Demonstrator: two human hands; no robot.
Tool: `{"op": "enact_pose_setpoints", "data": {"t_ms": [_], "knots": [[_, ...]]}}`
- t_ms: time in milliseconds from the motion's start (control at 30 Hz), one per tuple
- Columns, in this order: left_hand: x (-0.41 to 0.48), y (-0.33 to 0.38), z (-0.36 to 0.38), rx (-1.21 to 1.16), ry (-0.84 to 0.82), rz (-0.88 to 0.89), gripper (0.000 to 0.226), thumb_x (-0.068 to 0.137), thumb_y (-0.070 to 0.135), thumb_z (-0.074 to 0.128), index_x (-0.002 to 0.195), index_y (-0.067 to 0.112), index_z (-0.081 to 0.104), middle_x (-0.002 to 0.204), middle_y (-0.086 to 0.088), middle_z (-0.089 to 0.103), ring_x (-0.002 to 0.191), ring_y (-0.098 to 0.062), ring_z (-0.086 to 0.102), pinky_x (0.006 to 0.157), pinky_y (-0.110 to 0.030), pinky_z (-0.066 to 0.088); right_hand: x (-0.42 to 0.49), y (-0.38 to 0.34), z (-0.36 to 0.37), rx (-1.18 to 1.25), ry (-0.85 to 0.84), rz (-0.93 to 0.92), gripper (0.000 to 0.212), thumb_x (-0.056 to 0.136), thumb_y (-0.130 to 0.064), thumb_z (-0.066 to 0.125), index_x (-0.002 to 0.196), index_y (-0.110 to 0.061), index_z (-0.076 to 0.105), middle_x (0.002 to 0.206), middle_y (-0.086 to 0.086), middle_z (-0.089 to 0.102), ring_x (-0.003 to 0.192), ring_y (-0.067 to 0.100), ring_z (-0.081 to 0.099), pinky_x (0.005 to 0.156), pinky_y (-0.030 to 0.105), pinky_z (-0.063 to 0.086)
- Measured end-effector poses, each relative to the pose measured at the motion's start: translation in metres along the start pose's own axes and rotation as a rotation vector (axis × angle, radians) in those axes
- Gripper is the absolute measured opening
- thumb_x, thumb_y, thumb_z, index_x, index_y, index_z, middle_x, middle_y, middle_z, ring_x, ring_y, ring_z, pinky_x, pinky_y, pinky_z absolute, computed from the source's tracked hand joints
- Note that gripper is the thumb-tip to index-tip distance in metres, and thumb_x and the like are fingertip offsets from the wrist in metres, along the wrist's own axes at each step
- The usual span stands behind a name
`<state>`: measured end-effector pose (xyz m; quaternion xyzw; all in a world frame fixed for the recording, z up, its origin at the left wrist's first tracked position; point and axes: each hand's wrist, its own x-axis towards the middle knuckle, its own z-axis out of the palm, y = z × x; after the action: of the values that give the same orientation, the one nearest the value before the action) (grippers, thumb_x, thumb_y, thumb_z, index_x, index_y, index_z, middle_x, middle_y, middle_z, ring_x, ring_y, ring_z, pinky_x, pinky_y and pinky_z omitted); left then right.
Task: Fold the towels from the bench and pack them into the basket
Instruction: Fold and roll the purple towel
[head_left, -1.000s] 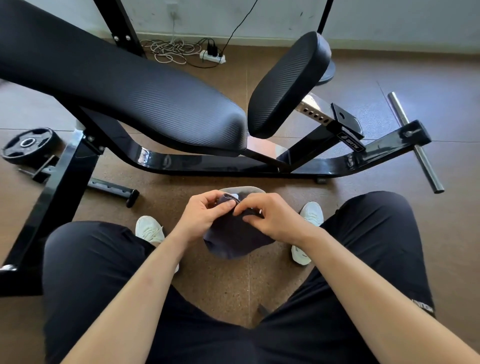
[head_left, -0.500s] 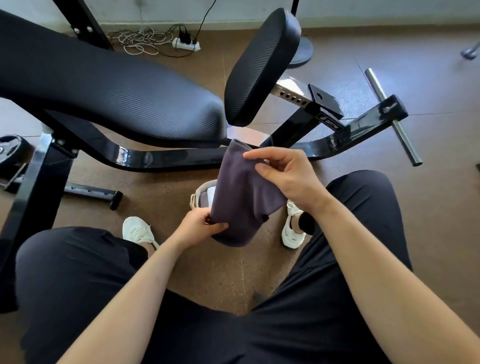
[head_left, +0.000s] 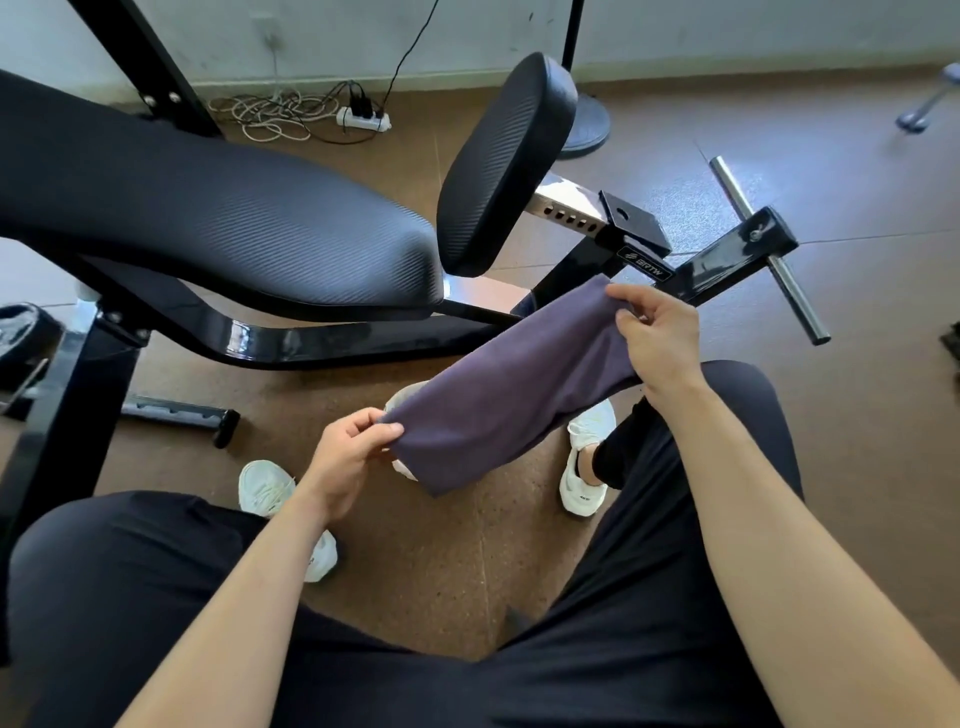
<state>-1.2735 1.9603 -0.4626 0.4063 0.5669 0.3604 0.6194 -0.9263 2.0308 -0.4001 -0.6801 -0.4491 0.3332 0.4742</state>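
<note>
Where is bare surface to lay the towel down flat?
Bench pad top is bare. Bare floor between the knees, bordered by the white shoes. Crowded: bench frame and the steel bar. Both hands, left hand and right hand, hold the towel.

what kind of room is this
Most likely a small gym or workout room: a black padded weight bench, a weight plate on the floor at left, and a steel bar on the bench frame.
</note>
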Motion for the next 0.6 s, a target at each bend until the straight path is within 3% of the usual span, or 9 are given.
{"op": "enact_pose_setpoints", "data": {"t_ms": [133, 300, 433, 600], "knots": [[-0.006, 0.012, -0.002, -0.186, 0.071, 0.062, 0.015, 0.097, 0.006, 0.059, 0.095, 0.016, 0.069, 0.094, -0.005, 0.070, 0.091, -0.020, 0.066, 0.083, -0.039, 0.052, 0.001, 0.007, 0.004, -0.054, -0.011, 0.012, 0.041, 0.094, 0.005, 0.054, 0.112, -0.025, 0.074, 0.108, 0.001, 0.073, 0.088, 0.002, 0.065, 0.093, 0.021, 0.052], [-0.015, 0.022, -0.005, -0.170, 0.065, 0.102, 0.035, 0.085, 0.021, 0.068, 0.120, 0.022, 0.066, 0.115, -0.004, 0.071, 0.107, -0.023, 0.069, 0.082, -0.043, 0.057, 0.001, 0.015, 0.009, -0.151, -0.076, 0.026, 0.040, 0.095, 0.003, 0.055, 0.116, -0.026, 0.073, 0.117, 0.005, 0.068, 0.102, 0.019, 0.064, 0.096, 0.031, 0.053], [-0.020, 0.024, -0.007, -0.125, 0.060, 0.119, 0.031, 0.083, 0.020, 0.070, 0.113, 0.019, 0.067, 0.107, -0.004, 0.073, 0.106, -0.027, 0.070, 0.082, -0.043, 0.059, 0.000, 0.018, 0.013, -0.191, -0.081, 0.039, 0.040, 0.095, 0.002, 0.055, 0.117, -0.026, 0.073, 0.120, 0.003, 0.067, 0.106, 0.020, 0.064, 0.100, 0.034, 0.053], [-0.019, 0.020, -0.010, -0.145, 0.196, 0.154, 0.018, 0.094, 0.003, 0.064, 0.094, 0.021, 0.062, 0.088, -0.001, 0.072, 0.088, -0.022, 0.071, 0.071, -0.034, 0.059, 0.000, 0.018, 0.018, -0.205, -0.056, 0.073, 0.039, 0.095, 0.001, 0.054, 0.117, -0.025, 0.074, 0.121, 0.003, 0.068, 0.109, 0.019, 0.064, 0.099, 0.028, 0.051]]}}
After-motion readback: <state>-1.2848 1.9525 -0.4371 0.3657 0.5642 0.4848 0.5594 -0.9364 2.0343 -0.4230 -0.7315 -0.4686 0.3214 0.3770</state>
